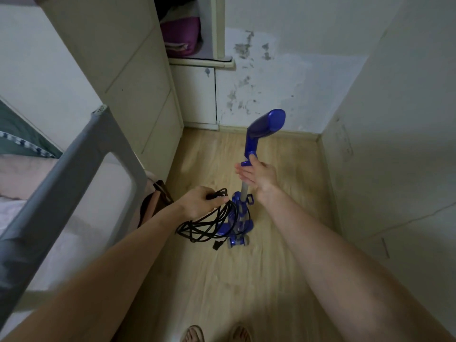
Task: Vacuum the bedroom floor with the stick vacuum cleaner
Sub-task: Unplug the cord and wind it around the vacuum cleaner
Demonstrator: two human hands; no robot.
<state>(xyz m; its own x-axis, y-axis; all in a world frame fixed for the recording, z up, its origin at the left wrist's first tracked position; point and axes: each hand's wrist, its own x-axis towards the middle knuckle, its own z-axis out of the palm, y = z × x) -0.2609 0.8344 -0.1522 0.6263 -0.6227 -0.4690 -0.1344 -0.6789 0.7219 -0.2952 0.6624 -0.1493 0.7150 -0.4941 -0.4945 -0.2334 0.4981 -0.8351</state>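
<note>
- The blue plastic stick vacuum cleaner [243,213] stands upright on the pale wood-look laminate floor [283,218], directly between the two hands and ahead of the person's feet [217,333].
- The right hand [256,176] is at the grey metal shaft just below the blue handle [265,128]. Its fingers are straight and spread, laid flat against the shaft; nothing is gripped. Judgement: the open palm serves only to steady the machine upright.
- The left hand [199,201] is curled around a bundle of black power cord [209,223]. The loops hang below and in front of that hand, against the left side of the vacuum body.
- The cord's black plug [217,245] dangles free below the loops, near the vacuum's floor head. It is not connected to anything in view.
- Judgement: the cord is gathered in one hand to keep it off the wheels while it is unwound; the machine appears unpowered, so floor cleaning has not begun.
- To the left of the left hand: a grey padded bed rail [81,174] and the bedding behind it. Beyond both hands: a cream panelled wardrobe [138,82] and a white wall with dark patchy stains [244,77].
- Risk noted: loose loops lie close to the floor head and could snag.
- Markings: no brand, label or legible writing can be made out on the vacuum, cord or furniture.
</note>
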